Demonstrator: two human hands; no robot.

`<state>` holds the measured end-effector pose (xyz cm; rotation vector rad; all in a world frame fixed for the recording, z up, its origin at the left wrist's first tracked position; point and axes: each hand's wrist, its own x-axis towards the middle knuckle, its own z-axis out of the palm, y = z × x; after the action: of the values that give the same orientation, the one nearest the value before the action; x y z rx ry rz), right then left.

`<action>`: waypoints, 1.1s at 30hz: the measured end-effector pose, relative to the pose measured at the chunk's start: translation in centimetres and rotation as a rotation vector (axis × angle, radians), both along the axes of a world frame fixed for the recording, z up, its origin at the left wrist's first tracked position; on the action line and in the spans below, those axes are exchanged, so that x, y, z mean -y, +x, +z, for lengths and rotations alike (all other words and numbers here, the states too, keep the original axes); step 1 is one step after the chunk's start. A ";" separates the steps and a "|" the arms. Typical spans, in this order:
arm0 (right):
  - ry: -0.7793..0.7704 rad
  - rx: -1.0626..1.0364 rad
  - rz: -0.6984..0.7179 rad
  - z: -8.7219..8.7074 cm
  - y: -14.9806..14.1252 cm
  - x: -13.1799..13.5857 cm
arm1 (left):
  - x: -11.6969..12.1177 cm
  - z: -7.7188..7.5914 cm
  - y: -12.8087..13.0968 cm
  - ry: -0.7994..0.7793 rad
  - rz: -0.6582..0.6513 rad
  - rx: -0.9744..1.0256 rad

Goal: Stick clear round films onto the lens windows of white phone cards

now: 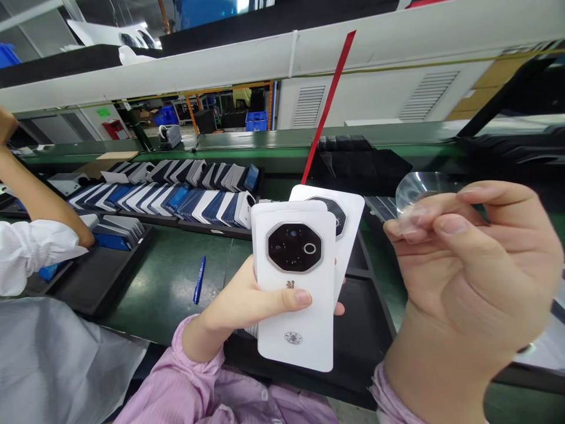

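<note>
My left hand (241, 297) is wrapped around a small stack of white phone back covers, thumb across the front one. The front white phone back cover (300, 321) stands nearly upright, with a black octagonal camera plate (295, 247), dark lettering and a round emblem. Behind it another white phone back cover (352, 215) fans out to the right. At the right, my right hand (477, 259) is closed in a pinch on a clear, curled piece of plastic film (415, 191), apart from the covers. Its other fingers are curled.
Rows of white, blue and grey panels (207, 206) stand in dark trays across the green bench. A blue pen (200, 281) lies left of my hand. A co-worker's arm (42, 194) reaches over a black tray (88, 288). Another black tray (362, 330) lies beneath the covers.
</note>
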<state>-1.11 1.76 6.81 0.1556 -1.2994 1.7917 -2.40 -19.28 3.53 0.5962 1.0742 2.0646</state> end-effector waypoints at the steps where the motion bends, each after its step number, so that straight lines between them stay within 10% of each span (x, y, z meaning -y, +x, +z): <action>1: -0.002 -0.001 0.001 0.0 0.0 0.0 | 0.0 0.0 0.0 0.000 0.001 0.001; 8: 0.070 -0.047 0.023 -0.3 0.4 -0.1 | -0.6 -0.5 -0.5 -0.021 0.054 -0.016; 19: 0.660 0.073 0.037 -1.6 0.4 0.4 | -2.1 -1.9 -3.3 -0.218 0.036 -0.155; 33: 0.580 0.088 0.118 -1.5 -0.1 0.4 | -2.2 -1.9 -3.2 -0.171 0.034 -0.109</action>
<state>-1.24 1.32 5.36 0.4851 -1.8802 1.4811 -5.62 -17.12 1.58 0.6137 1.3171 1.9630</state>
